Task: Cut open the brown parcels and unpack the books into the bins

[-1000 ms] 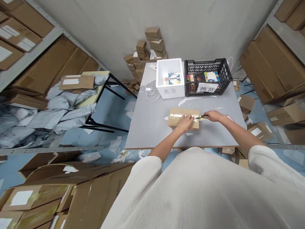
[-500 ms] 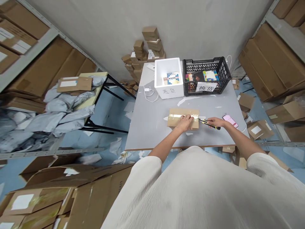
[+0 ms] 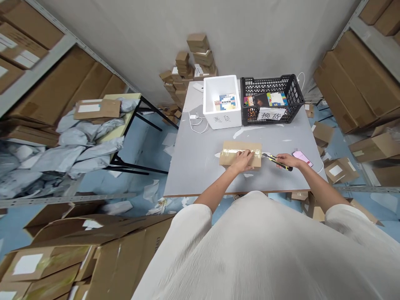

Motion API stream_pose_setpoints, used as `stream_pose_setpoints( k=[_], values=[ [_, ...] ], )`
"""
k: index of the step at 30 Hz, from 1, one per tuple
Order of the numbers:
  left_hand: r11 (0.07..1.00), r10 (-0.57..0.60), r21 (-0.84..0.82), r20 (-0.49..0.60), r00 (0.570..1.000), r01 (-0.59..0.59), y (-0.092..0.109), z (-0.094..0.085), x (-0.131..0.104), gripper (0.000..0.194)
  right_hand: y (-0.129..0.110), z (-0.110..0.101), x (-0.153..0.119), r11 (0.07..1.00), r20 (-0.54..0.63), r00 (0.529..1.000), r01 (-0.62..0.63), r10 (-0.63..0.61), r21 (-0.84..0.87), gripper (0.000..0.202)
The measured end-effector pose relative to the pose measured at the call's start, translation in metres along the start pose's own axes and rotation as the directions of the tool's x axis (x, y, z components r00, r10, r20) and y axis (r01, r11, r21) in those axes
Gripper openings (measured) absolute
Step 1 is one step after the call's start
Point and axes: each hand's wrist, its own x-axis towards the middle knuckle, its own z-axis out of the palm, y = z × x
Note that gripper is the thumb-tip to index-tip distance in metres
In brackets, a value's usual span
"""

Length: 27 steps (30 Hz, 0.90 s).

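A taped brown cardboard box (image 3: pixel 229 157) lies flat near the front of the grey table (image 3: pixel 193 166). My left hand (image 3: pixel 244 160) rests on top of the box with its fingers spread over the shiny tape. To the right of the box, my right hand (image 3: pixel 286 160) is closed around a yellow and black utility knife (image 3: pixel 275 161). The knife's tip points left, close to the box's right side and apart from it. A phone with a pink screen (image 3: pixel 302 158) lies just beyond my right hand.
At the table's back stand a white foam box (image 3: pixel 222 121) and a black crate (image 3: pixel 272 121), both holding books. A white charger (image 3: pixel 194 117) with its cable lies left of them. Shelves and a side table (image 3: pixel 117 132) with grey parcels flank the table.
My right hand and the knife have moved slightly to the right, so the knife's tip has come away from the box. My left hand has stayed on the box, its fingers a little more spread.
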Motion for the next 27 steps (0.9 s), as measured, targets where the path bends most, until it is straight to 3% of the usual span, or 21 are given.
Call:
stream_pose_setpoints(
  k=[4,9,14,17,20,27],
  values=[
    [0.996,-0.073,-0.055,-0.098,0.993,0.068,0.001,-0.004,0.005,0.069,0.000,-0.001,-0.008,1.000,-0.148,0.989,0.005,-0.001,0.028,0.052],
    [0.982,-0.187,-0.025,-0.160,0.969,0.185,0.002,-0.005,0.022,0.066,-0.010,0.012,-0.011,0.985,-0.269,0.953,0.110,-0.143,-0.135,0.051],
    [0.993,-0.116,0.004,-0.125,0.985,0.117,-0.003,-0.002,0.030,0.080,-0.016,0.031,-0.010,0.868,-0.280,0.900,0.178,-0.334,-0.464,0.041],
    [0.995,-0.096,0.019,-0.109,0.989,0.098,-0.007,-0.001,0.035,0.085,-0.014,0.037,-0.008,0.780,-0.274,0.898,0.112,-0.345,-0.616,0.044],
    [0.993,-0.110,0.023,-0.087,0.990,0.112,-0.009,0.001,0.039,0.086,-0.010,0.039,-0.005,0.742,-0.290,0.901,0.049,-0.321,-0.668,0.047],
    [0.989,-0.139,0.018,-0.155,0.978,0.144,0.000,0.009,0.029,0.068,0.000,0.051,0.000,0.717,-0.319,0.874,0.047,-0.367,-0.696,0.046]
  ],
)
